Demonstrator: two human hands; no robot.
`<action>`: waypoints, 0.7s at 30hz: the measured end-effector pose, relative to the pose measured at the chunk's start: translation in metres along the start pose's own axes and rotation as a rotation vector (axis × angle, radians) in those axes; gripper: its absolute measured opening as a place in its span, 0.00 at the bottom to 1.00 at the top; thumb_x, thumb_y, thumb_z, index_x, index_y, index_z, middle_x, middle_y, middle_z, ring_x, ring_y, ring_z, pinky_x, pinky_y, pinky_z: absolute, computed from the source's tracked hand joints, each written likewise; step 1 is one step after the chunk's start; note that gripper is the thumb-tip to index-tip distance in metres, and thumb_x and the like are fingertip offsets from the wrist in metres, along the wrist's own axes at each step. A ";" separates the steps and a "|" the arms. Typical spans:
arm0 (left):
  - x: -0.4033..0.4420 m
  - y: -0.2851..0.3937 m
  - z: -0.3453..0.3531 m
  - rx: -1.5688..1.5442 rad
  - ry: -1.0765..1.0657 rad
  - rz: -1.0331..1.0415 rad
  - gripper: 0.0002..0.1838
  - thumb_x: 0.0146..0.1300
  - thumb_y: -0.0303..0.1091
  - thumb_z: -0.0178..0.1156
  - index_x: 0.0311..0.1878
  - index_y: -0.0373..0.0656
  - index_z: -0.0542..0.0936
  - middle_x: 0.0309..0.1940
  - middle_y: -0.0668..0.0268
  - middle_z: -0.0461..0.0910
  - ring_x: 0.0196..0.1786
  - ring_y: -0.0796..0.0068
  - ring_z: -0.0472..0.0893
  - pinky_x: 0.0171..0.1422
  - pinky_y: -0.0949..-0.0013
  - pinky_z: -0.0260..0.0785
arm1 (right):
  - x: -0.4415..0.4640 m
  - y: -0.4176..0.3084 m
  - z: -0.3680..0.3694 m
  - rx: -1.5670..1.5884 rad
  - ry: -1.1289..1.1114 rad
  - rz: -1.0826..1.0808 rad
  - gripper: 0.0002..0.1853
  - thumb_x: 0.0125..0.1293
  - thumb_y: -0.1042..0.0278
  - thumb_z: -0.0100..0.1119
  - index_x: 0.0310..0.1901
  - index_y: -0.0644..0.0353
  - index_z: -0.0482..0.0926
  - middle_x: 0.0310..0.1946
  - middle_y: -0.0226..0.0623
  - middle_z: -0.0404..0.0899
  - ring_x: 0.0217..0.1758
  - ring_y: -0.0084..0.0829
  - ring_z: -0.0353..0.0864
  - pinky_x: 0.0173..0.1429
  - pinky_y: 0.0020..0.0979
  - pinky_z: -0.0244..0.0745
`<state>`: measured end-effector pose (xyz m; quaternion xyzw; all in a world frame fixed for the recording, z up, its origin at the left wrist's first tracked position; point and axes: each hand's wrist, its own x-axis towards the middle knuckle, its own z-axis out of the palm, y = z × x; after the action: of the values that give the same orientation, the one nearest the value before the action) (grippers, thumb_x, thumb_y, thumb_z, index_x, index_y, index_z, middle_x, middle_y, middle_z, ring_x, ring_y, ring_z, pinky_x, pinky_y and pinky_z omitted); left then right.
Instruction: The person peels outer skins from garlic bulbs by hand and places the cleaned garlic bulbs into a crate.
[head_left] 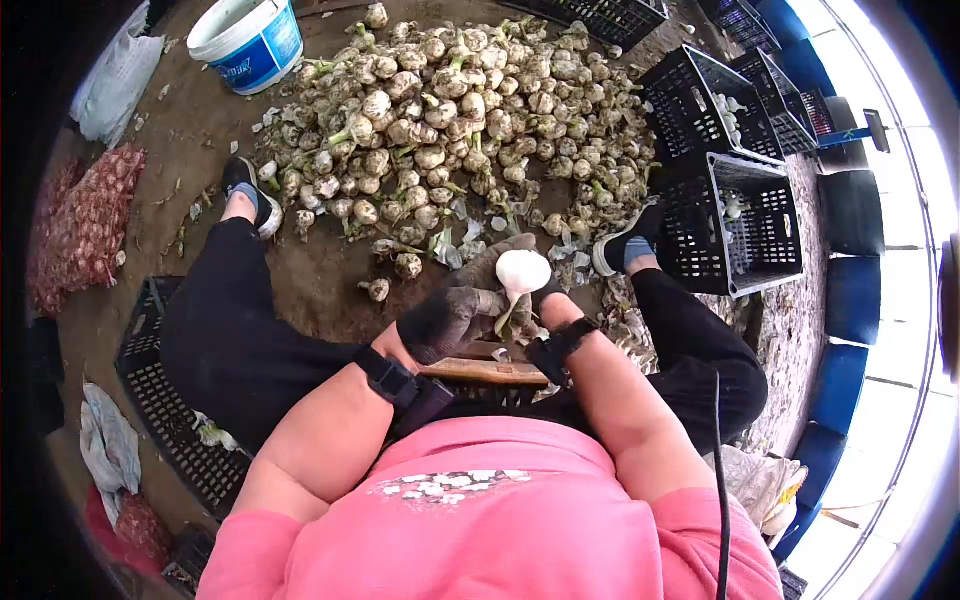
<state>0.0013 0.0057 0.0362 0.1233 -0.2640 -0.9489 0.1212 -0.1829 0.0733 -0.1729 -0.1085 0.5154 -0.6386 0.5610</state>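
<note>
A clean white garlic bulb (523, 272) with a short green stem hanging down is held between my two gloved hands, just in front of the heap of soil-stained garlic (440, 120). My left hand (450, 312), in a dark, dirty glove, is curled at the bulb's left side and by its stem. At the bulb's right side is my right hand (545, 300), mostly hidden behind the bulb and my wrist, so its fingers do not show clearly. Below the hands lies a wooden board (485, 371) between my legs.
Black crates (755, 230) with some white bulbs stand at the right. A white and blue bucket (245, 45) is at the upper left, above a red net sack (90, 225). Another black crate (180, 410) sits by my left leg. Loose peelings lie around the heap.
</note>
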 end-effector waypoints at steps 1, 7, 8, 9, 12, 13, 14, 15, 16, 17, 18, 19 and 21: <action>0.001 -0.001 -0.005 0.093 0.030 0.014 0.41 0.45 0.19 0.48 0.69 0.42 0.59 0.52 0.62 0.74 0.44 0.75 0.77 0.53 0.72 0.70 | -0.010 -0.017 0.005 -0.524 0.060 -0.273 0.15 0.59 0.70 0.57 0.49 0.56 0.74 0.34 0.36 0.81 0.37 0.34 0.81 0.46 0.37 0.77; 0.025 -0.028 -0.036 0.687 0.177 0.217 0.30 0.50 0.20 0.50 0.62 0.40 0.67 0.50 0.64 0.76 0.49 0.71 0.78 0.55 0.70 0.70 | -0.095 -0.146 0.075 -0.213 -0.171 -0.065 0.21 0.64 0.73 0.53 0.59 0.62 0.68 0.48 0.40 0.77 0.50 0.29 0.77 0.54 0.31 0.75; 0.028 -0.031 -0.033 0.812 0.205 0.290 0.27 0.52 0.21 0.52 0.59 0.40 0.69 0.47 0.64 0.78 0.47 0.72 0.77 0.52 0.69 0.71 | -0.100 -0.143 0.088 -0.362 -0.246 -0.143 0.23 0.63 0.71 0.56 0.60 0.62 0.67 0.50 0.40 0.75 0.53 0.30 0.75 0.57 0.31 0.72; 0.032 -0.034 -0.030 0.937 0.242 0.362 0.23 0.54 0.22 0.53 0.56 0.40 0.70 0.45 0.64 0.79 0.46 0.73 0.77 0.50 0.69 0.72 | -0.113 -0.142 0.100 -0.459 -0.239 -0.213 0.27 0.61 0.70 0.60 0.62 0.62 0.66 0.53 0.40 0.73 0.58 0.30 0.71 0.61 0.31 0.68; 0.035 -0.041 -0.054 1.028 0.243 0.285 0.22 0.53 0.23 0.53 0.55 0.38 0.72 0.44 0.57 0.80 0.45 0.68 0.79 0.49 0.66 0.72 | -0.103 -0.134 0.082 -0.725 -0.256 -0.304 0.28 0.60 0.71 0.62 0.61 0.61 0.64 0.52 0.35 0.74 0.55 0.26 0.72 0.57 0.28 0.70; 0.033 -0.045 -0.062 1.284 0.330 0.187 0.21 0.52 0.25 0.54 0.52 0.35 0.73 0.43 0.50 0.80 0.46 0.59 0.80 0.50 0.63 0.72 | -0.101 -0.138 0.079 -0.730 -0.245 -0.304 0.28 0.60 0.71 0.62 0.61 0.61 0.64 0.52 0.35 0.74 0.55 0.26 0.72 0.57 0.28 0.70; 0.030 -0.032 -0.046 1.305 0.313 0.063 0.22 0.52 0.27 0.54 0.53 0.35 0.73 0.42 0.49 0.79 0.47 0.53 0.80 0.51 0.62 0.72 | -0.099 -0.143 0.078 -0.591 -0.259 -0.097 0.26 0.60 0.71 0.62 0.59 0.61 0.66 0.51 0.35 0.74 0.54 0.26 0.73 0.57 0.28 0.71; 0.029 -0.030 -0.043 1.300 0.274 0.103 0.21 0.53 0.27 0.55 0.53 0.37 0.74 0.43 0.51 0.80 0.47 0.55 0.80 0.51 0.62 0.71 | -0.094 -0.147 0.076 -0.446 -0.272 0.102 0.24 0.60 0.70 0.62 0.58 0.61 0.68 0.51 0.35 0.74 0.53 0.27 0.74 0.56 0.28 0.71; 0.030 -0.031 -0.042 1.294 0.238 0.143 0.20 0.55 0.28 0.56 0.53 0.38 0.74 0.44 0.53 0.80 0.47 0.58 0.79 0.52 0.62 0.71 | -0.091 -0.146 0.076 -0.451 -0.265 0.096 0.24 0.60 0.70 0.62 0.58 0.61 0.68 0.51 0.35 0.74 0.53 0.27 0.74 0.56 0.28 0.71; 0.035 -0.037 -0.041 1.070 0.217 0.168 0.22 0.56 0.25 0.55 0.56 0.37 0.72 0.48 0.56 0.79 0.52 0.64 0.78 0.57 0.64 0.69 | -0.090 -0.138 0.074 -0.590 -0.321 -0.070 0.20 0.61 0.70 0.62 0.54 0.60 0.72 0.48 0.35 0.76 0.51 0.28 0.75 0.56 0.30 0.71; 0.040 -0.042 -0.039 0.997 0.181 0.330 0.23 0.56 0.23 0.54 0.58 0.37 0.71 0.52 0.58 0.77 0.56 0.67 0.75 0.61 0.66 0.66 | -0.088 -0.134 0.069 -0.728 -0.376 -0.236 0.16 0.61 0.69 0.61 0.51 0.60 0.75 0.45 0.36 0.78 0.49 0.28 0.76 0.56 0.31 0.71; 0.039 -0.039 -0.041 1.061 0.173 0.145 0.23 0.56 0.23 0.53 0.58 0.37 0.71 0.52 0.58 0.77 0.56 0.67 0.75 0.61 0.66 0.66 | -0.083 -0.136 0.060 -0.656 -0.382 -0.079 0.17 0.64 0.72 0.58 0.54 0.60 0.73 0.43 0.30 0.77 0.46 0.18 0.73 0.52 0.23 0.71; 0.034 -0.059 -0.073 1.157 0.191 0.001 0.19 0.59 0.27 0.53 0.55 0.39 0.74 0.49 0.59 0.78 0.54 0.68 0.75 0.59 0.65 0.66 | -0.062 -0.175 0.037 -0.775 -0.244 0.026 0.13 0.64 0.70 0.58 0.50 0.60 0.76 0.42 0.32 0.77 0.44 0.20 0.75 0.47 0.23 0.73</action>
<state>-0.0191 0.0105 -0.0615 0.2543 -0.7271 -0.6350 0.0579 -0.2408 0.0764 0.0077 -0.3804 0.6489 -0.3723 0.5436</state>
